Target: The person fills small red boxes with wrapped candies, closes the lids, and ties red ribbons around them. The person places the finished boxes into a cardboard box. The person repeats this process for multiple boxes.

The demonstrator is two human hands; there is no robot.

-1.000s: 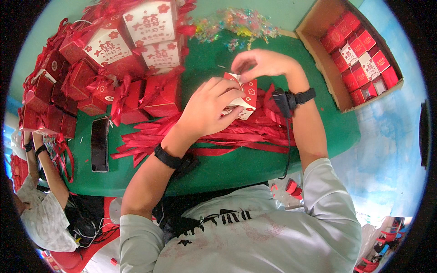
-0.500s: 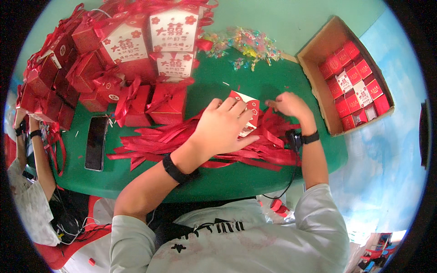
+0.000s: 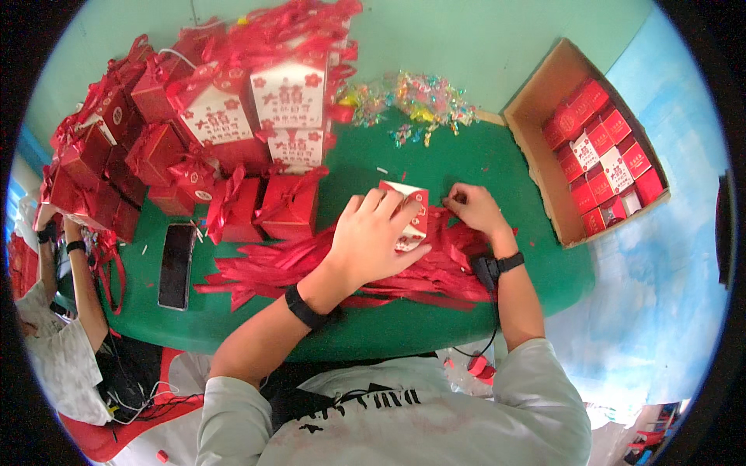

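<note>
A small red-and-white gift box [image 3: 416, 208] with a flower print stands on the green table. My left hand [image 3: 371, 239] is around its left side, fingers over the top and thumb along the near side, partly hiding it. Just right of the box, my right hand [image 3: 477, 208] has its thumb and fingers pinched together; what they hold, if anything, is too small to make out. Beneath both hands a heap of red satin ribbons [image 3: 264, 268] spreads across the table.
Stacked red gift boxes with ribbon bows [image 3: 289, 206] fill the left back. A black phone [image 3: 177, 266] lies nearer. Wrapped candies [image 3: 427, 105] are piled at the back wall. An open cardboard box [image 3: 536, 155] holds more small boxes at right. Another person's arms [image 3: 87, 287] show far left.
The view has shifted slightly. My right hand has drawn closer to the gift box, its fingers now pinched. My left hand keeps its place around the box.
</note>
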